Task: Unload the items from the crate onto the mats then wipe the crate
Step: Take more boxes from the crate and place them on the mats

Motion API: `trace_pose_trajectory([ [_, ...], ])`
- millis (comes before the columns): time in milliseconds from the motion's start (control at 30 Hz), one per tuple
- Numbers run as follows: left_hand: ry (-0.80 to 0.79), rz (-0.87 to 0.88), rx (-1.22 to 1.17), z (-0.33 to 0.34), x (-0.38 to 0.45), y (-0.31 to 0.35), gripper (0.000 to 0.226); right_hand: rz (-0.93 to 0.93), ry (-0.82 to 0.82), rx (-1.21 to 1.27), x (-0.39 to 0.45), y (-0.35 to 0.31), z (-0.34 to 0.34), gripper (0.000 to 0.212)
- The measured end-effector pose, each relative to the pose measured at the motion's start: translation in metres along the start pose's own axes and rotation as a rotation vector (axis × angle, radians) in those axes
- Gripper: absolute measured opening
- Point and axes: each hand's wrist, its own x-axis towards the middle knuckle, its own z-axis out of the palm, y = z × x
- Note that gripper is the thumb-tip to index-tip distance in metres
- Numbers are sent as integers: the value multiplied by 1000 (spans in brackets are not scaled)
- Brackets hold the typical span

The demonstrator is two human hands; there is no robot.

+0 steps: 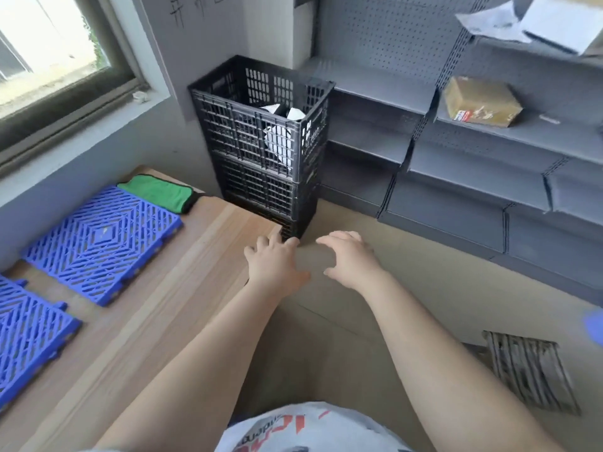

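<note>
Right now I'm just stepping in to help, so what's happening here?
A person stands facing a stack of black crates, both arms stretched toward it. The left hand and right hand are open and hold nothing. White items still sit in the top crate. Two blue mats and a green cloth lie ready on the wooden table. Unloading hasn't started.

Shop or stockroom interior, looks part-fitted. Main cue: grey metal retail gondola shelving with perforated back panels (408,37) along the wall, tiers mostly bare. On one shelf, a yellowish cardboard box (483,101); above it a white box (561,21) and crumpled white plastic wrap (489,22). Left of the shelving, stacked black slotted plastic crates (261,141). Further left, a light wooden surface (195,256) under a window (49,44). Bare grey painted walls.
</note>
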Motion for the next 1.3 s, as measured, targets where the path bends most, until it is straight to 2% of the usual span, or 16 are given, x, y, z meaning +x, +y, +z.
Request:
trace_pose_trajectory([
  [233, -28, 106, 143, 2, 44, 92, 74, 105, -16, 56, -1, 100, -31, 67],
  [433, -42, 216, 140, 16, 85, 142, 75, 184, -10, 107, 14, 146, -34, 71],
  [600, -56, 243, 112, 15, 146, 164, 74, 245, -9, 86, 48, 177, -47, 72],
  [900, -39, 296, 40, -37, 301, 179, 68, 312, 5, 3, 176, 207, -108, 67],
  [1067, -29, 302, 36, -68, 386, 176, 72, 321, 30, 4, 262, 213, -144, 69],
  [1300, -18, 264, 77, -83, 468, 171, 72, 284, -31, -1, 354, 223, -175, 73],
])
